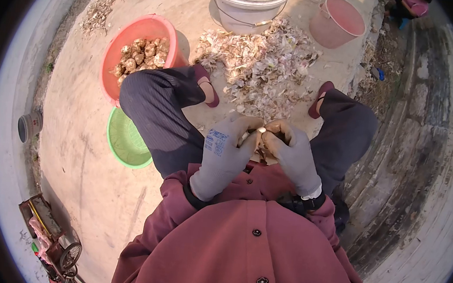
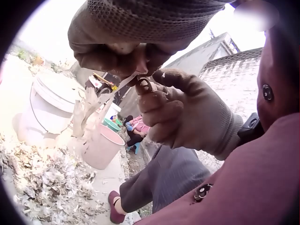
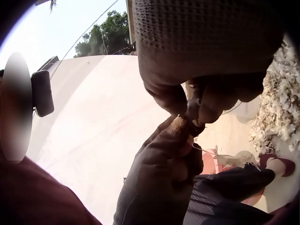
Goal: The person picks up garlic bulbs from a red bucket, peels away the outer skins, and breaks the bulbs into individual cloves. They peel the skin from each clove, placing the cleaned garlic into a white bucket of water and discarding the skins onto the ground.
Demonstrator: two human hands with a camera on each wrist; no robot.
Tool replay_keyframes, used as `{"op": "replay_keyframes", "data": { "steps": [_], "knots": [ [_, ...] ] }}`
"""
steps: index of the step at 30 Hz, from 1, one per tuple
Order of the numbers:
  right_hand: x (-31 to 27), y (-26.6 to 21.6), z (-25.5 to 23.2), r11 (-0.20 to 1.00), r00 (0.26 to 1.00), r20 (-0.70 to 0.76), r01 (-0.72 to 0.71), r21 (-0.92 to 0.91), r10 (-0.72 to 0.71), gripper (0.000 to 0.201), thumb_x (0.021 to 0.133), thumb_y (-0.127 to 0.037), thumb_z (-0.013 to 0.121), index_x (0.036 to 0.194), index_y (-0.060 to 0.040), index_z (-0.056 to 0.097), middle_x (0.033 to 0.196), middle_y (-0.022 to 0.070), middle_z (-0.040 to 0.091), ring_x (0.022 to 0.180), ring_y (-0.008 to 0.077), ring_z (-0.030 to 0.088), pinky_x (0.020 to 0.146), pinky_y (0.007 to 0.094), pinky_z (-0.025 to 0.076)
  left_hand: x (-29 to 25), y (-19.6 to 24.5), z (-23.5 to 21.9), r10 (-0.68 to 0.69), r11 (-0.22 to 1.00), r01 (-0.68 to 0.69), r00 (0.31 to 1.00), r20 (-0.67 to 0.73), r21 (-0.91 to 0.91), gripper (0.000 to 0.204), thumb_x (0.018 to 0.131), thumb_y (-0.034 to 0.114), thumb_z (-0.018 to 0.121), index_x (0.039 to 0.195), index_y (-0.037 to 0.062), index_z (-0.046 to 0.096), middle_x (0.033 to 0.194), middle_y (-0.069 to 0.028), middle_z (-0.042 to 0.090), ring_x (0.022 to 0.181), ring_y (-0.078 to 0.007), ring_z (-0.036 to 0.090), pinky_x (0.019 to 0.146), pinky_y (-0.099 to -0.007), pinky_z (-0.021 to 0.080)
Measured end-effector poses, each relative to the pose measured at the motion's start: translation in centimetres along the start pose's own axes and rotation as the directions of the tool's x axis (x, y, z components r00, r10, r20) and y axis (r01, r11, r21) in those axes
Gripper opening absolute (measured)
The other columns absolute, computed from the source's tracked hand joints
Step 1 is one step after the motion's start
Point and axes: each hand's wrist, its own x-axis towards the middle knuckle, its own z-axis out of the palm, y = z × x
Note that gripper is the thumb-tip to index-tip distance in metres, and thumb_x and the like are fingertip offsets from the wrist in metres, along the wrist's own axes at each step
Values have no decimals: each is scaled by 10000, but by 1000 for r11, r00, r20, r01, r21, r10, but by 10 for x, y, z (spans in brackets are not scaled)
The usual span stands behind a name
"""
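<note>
Both hands wear grey, dirt-stained gloves and meet in front of the lap. The left hand (image 1: 223, 149) curls its fingers around garlic (image 1: 261, 130), whose pale tip shows between the fingertips. Opposite it, the right hand (image 1: 294, 153) pinches the same garlic, thumb and forefinger close to the left fingertips. A pinkish part of the garlic (image 2: 141, 61) peeks out under the left fingers in the left wrist view. From there a dry strip of garlic skin (image 2: 123, 86) hangs down. Gloved fingers hide most of the garlic in the right wrist view.
Garlic skins (image 1: 264, 64) lie heaped between the feet. A red basin (image 1: 109, 68) of garlic bulbs and a green basin (image 1: 125, 141) stand at the left. Behind the heap are a white bucket (image 1: 249, 18) of peeled cloves and a pink bucket (image 1: 326, 29). Another person (image 1: 415, 5) sits far right.
</note>
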Motion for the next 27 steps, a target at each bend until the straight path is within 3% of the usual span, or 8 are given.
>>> {"op": "replay_keyframes", "data": {
  "steps": [5, 6, 8, 14, 21, 23, 25, 27],
  "knots": [
    [-2, -9, -3, 983, 1000, 8, -28, -182, 30, 200, 894, -135, 602, 998, 27, 658, 832, 31, 648, 749, 62, 544, 652, 259, 454, -4, -2, 3, 87, 985, -85, 996, -6, 147, 218, 823, -11, 626, 1033, 15, 680, 937, -152, 659, 874, -316, 658, 771, -358, 512],
    [-1, -9, -4, 983, 1000, 9, -22, -184, 24, 200, 894, -135, 602, 998, 27, 658, 832, 31, 648, 749, 62, 544, 652, 259, 454, -4, -1, 4, 80, 987, -78, 997, -4, 139, 218, 823, -13, 626, 1032, 16, 680, 935, -152, 658, 873, -315, 658, 766, -361, 512],
    [-1, -2, -3, 1000, 1000, 23, -21, -2, 21, 190, 882, -120, 593, 985, 24, 660, 798, 21, 631, 734, 58, 528, 650, 257, 450, -4, -1, 4, 71, 989, -70, 998, -1, 130, 218, 823, -16, 626, 1032, 17, 680, 932, -152, 656, 873, -315, 657, 762, -364, 513],
    [-2, 3, -6, 997, 999, 32, 39, -63, -37, 169, 861, -94, 564, 943, 27, 648, 748, -6, 581, 697, 48, 477, 628, 244, 425, -9, -1, 6, 82, 994, -82, 997, -5, 66, 209, 828, -5, 638, 1031, 12, 684, 924, -152, 666, 846, -319, 669, 743, -350, 522],
    [-5, 0, -4, 999, 999, 9, 34, -17, -33, 122, 842, -66, 569, 904, 17, 633, 739, -7, 572, 685, 43, 468, 611, 238, 413, -10, 2, 4, -50, 998, 52, 998, 37, -44, 210, 863, 34, 621, 1057, -9, 689, 962, -137, 701, 843, -216, 687, 744, -301, 520],
    [-4, 4, -5, 980, 986, -16, 161, -117, -164, 108, 854, -62, 578, 903, 12, 638, 727, -6, 574, 671, 38, 466, 592, 232, 405, -9, 1, 5, -57, 996, 59, 998, 34, -68, 214, 870, 44, 613, 1059, -19, 690, 969, -118, 712, 830, -177, 684, 738, -282, 519],
    [-4, 4, -2, 983, 987, -41, 148, -111, -154, 106, 864, -67, 584, 904, 12, 641, 720, -3, 577, 659, 37, 468, 579, 231, 402, -7, 4, 1, -388, 833, 435, 900, 200, -342, 226, 893, 58, 606, 1083, -35, 685, 965, -69, 707, 812, -111, 658, 719, -248, 515],
    [-5, 3, 2, 985, 988, -62, 136, -105, -143, 105, 874, -71, 589, 906, 12, 644, 713, 0, 579, 647, 37, 471, 566, 230, 400, -7, -6, 3, -407, 759, 476, 879, 246, -445, 233, 908, 67, 608, 1101, -42, 677, 960, -55, 697, 811, -92, 646, 713, -239, 513]
  ]
}}
